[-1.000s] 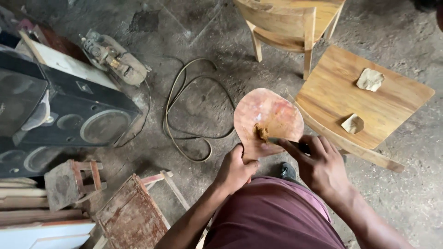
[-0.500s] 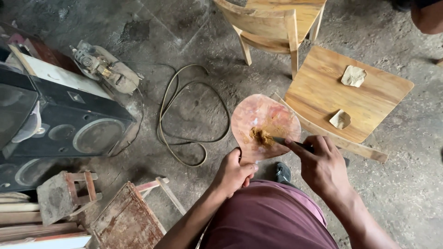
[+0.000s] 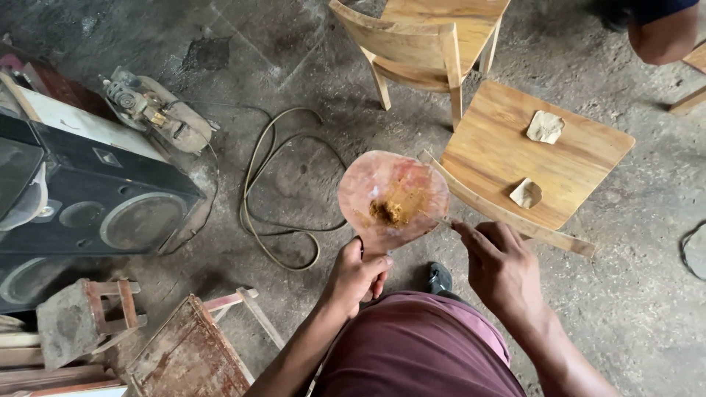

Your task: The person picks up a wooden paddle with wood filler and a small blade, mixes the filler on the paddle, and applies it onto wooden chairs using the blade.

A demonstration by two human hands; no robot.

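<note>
Head view: a round pink board (image 3: 393, 197) with brown paste (image 3: 387, 212) is gripped low down by the closed left hand (image 3: 354, 274), while a thin tool is pinched by the right hand (image 3: 502, 265) and should be moved gently

I take the black loudspeaker cabinet (image 3: 95, 198) on the left as my landmark. Just above it a dusty power tool (image 3: 158, 110) lies on the concrete floor (image 3: 294, 44). To the cabinet's right a pale cable (image 3: 276, 191) loops across the floor. Below the cabinet I see a small wooden stool (image 3: 84, 320) on its side, with a worn reddish board (image 3: 187, 356) just right of it. Far right of the cabinet lies a tipped wooden chair (image 3: 537, 158) carrying two crumpled scraps of sandpaper (image 3: 545, 126). A second wooden chair (image 3: 426, 44) stands above it.
</note>
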